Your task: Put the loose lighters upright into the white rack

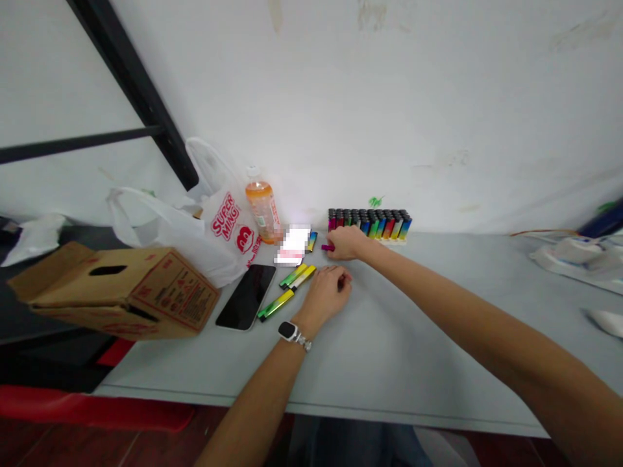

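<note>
My right hand [344, 241] is closed in front of the row of lighters, its fingers on a magenta lighter [326, 248] that sticks out to the left. Upright lighters [389, 226] in many colours, with black tops, stand packed in rows against the wall. Nearer to me, my left hand [324, 290] rests above the table with its fingers curled in. A dark spot shows between those fingers; what it is I cannot make out. Several green-and-yellow lighters [276, 305] lie loose to the left of this hand. A blue-and-yellow lighter [312, 242] lies farther back.
A black phone [246, 297] lies left of the loose lighters. Behind it are a blurred-out card [293, 245], an orange drink bottle [263, 206] and a white plastic bag [221, 240]. An open cardboard box [165, 292] stands at left. White cables [577, 256] lie at far right.
</note>
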A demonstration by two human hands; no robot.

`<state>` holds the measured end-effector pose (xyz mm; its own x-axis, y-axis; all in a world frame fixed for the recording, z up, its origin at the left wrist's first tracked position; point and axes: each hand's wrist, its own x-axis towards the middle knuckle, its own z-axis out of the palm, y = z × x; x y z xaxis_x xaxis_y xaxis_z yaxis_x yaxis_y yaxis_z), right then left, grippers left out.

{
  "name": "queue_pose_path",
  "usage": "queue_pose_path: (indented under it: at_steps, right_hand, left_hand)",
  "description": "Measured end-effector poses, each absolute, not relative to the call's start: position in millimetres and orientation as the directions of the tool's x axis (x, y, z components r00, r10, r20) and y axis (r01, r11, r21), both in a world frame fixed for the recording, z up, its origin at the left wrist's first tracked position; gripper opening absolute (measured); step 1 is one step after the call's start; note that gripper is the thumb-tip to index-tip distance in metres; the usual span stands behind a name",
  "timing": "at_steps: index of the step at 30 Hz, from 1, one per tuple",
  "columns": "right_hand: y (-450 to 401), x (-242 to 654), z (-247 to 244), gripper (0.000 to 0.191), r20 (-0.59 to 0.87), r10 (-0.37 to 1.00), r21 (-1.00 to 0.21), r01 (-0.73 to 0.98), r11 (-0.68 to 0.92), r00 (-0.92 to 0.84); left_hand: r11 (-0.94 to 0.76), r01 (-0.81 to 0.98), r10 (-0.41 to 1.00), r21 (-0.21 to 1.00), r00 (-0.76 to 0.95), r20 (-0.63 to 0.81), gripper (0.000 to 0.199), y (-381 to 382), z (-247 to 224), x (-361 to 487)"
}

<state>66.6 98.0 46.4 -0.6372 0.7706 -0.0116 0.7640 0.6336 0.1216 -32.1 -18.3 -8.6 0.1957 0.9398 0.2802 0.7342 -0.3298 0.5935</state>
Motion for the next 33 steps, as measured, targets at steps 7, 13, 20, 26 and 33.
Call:
queue_pose_path:
  at_steps: [7, 13, 20, 26, 33]
  right_hand:
    - [64, 117, 14, 0.012, 0.277, 0.854, -0.576, 0.635, 0.514, -0.44]
    - [24, 136, 4, 0.015, 0.101, 0.957, -0.993, -0.088, 0.08, -0.272]
    - [18, 136, -4, 0.042, 0.067, 0.989, -0.996, -0.064, 0.059, -0.134]
    - [22, 139, -14, 0.024, 0.314, 0.949, -0.929, 0.196, 0.314, -0.032]
    - [25, 140, -14, 0.024, 0.288, 0.955, -0.934, 0.2, 0.297, -0.077]
  left_hand:
    - [-0.308, 0.64, 0.951, 0.704, 0.175, 0.256, 0.016, -16, -8, -34]
    - [-0.248, 0.568, 0.967, 0.784, 0.094, 0.238, 0.018, -13, -4, -28]
    - [-0.292, 0.568, 0.956, 0.77, 0.139, 0.26, 0.015, 22, 4, -4]
    - [-0.316, 0.607, 0.949, 0.729, 0.187, 0.256, 0.017, 30, -6, 4]
    - [-0.355, 0.681, 0.935, 0.64, 0.256, 0.246, 0.014, 21, -5, 0]
